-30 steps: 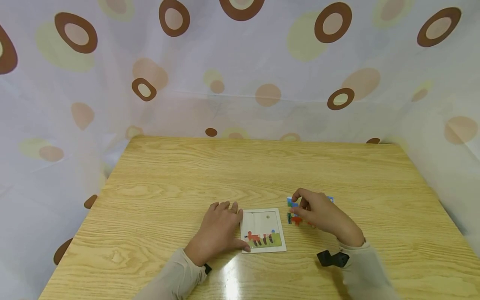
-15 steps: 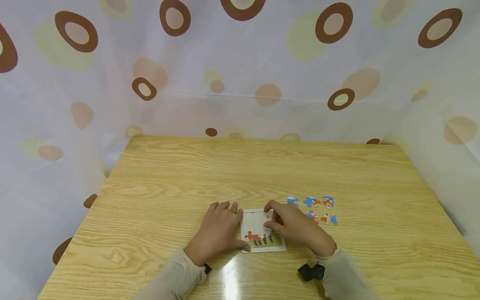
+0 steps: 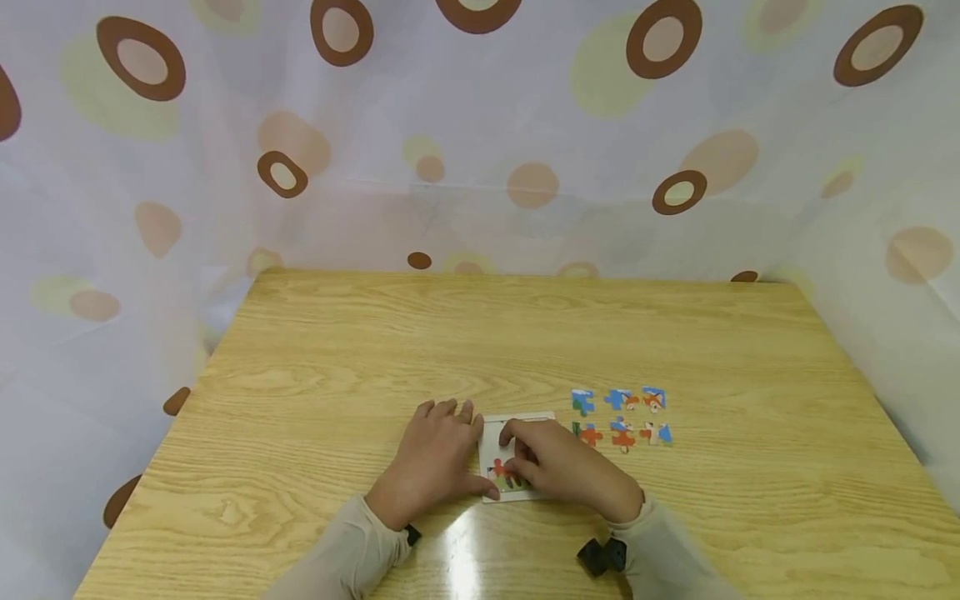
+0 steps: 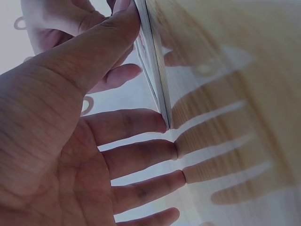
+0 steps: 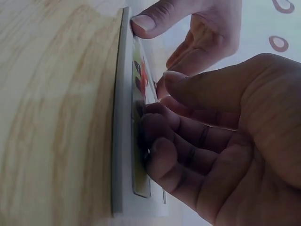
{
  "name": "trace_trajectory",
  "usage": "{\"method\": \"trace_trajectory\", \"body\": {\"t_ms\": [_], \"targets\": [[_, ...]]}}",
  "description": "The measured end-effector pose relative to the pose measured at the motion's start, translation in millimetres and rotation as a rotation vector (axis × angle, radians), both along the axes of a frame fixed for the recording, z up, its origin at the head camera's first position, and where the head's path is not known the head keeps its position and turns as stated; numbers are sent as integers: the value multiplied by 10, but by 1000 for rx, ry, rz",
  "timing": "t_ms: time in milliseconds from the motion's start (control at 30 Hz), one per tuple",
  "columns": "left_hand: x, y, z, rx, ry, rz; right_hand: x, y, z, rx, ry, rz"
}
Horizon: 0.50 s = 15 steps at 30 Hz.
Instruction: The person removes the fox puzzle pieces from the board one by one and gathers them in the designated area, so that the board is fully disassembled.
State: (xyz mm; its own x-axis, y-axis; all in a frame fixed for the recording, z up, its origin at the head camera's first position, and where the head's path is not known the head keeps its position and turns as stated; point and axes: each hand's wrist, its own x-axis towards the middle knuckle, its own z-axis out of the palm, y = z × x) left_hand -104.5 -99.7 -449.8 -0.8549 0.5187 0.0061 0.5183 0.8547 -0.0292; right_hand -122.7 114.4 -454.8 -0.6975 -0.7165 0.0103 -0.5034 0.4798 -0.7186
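A white-framed puzzle board lies flat near the table's front, with fox legs and green grass pieces along its near row. My left hand rests at its left side with fingers spread; the thumb presses the near corner and the index fingertip touches the edge in the left wrist view. My right hand is over the board's right part, thumb and index finger apart in the head view. Its other fingers bend down close to the pictured pieces in the right wrist view, and no loose piece shows between them.
Several loose puzzle pieces lie in two rows right of the board, among them a fox-head piece and a red-and-green piece. The wooden table meets a dotted cloth at its back and sides.
My right hand has moved left from over the loose pieces onto the board, and a bit nearer me. Those pieces now show uncovered. The left hand keeps its place at the board.
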Motion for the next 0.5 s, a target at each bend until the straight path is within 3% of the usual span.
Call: {"method": "trace_trajectory", "body": {"t_ms": [500], "targets": [[-1, -11, 16, 7, 3, 0, 32, -10, 40, 35, 32, 7]]}}
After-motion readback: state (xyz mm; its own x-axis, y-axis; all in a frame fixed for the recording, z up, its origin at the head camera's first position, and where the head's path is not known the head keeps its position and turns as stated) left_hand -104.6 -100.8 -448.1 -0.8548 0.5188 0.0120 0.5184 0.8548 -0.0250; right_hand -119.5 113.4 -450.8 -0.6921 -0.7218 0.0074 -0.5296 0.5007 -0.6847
